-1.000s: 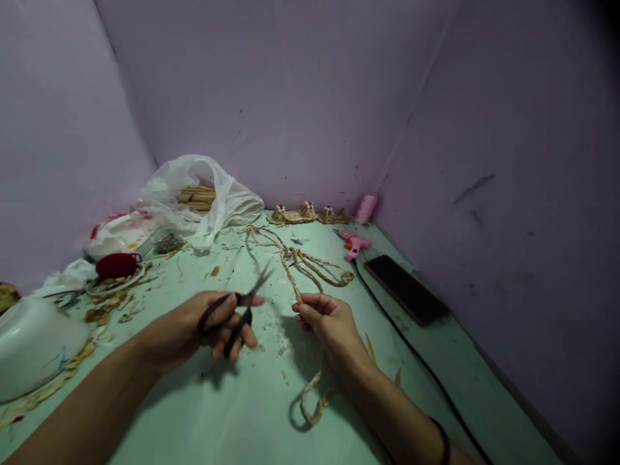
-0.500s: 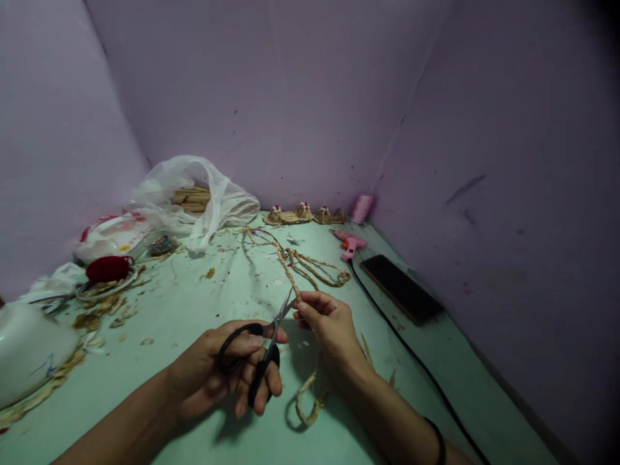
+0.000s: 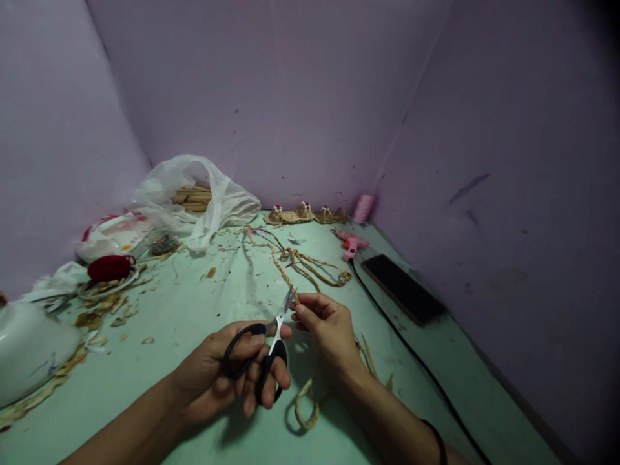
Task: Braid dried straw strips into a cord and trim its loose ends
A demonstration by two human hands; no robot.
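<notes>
My left hand (image 3: pixel 242 365) holds black-handled scissors (image 3: pixel 279 323), with fingers through the loops and the blades pointing up and a little right. The blade tips are at the braided straw cord (image 3: pixel 277 260), close to my right fingertips. My right hand (image 3: pixel 329 329) pinches an end of the cord between thumb and fingers. A curled piece of cord (image 3: pixel 306 420) hangs below my right hand. Beyond the hands, more of the cord lies looped on the green table (image 3: pixel 194 361).
A pink glue gun (image 3: pixel 353 245) with a black cable and a phone (image 3: pixel 404 289) lie to the right. At the back are small woven slippers (image 3: pixel 290 217) and a pink thread spool (image 3: pixel 363 208). Left stand a plastic bag (image 3: pixel 217 200), red yarn (image 3: pixel 110 268) and a white bowl (image 3: pixel 33 349).
The scissor blades have drawn closer together around the cord by my right fingertips. The cord beyond the blades has dropped slightly and shifted left, apart from my right fingers.
</notes>
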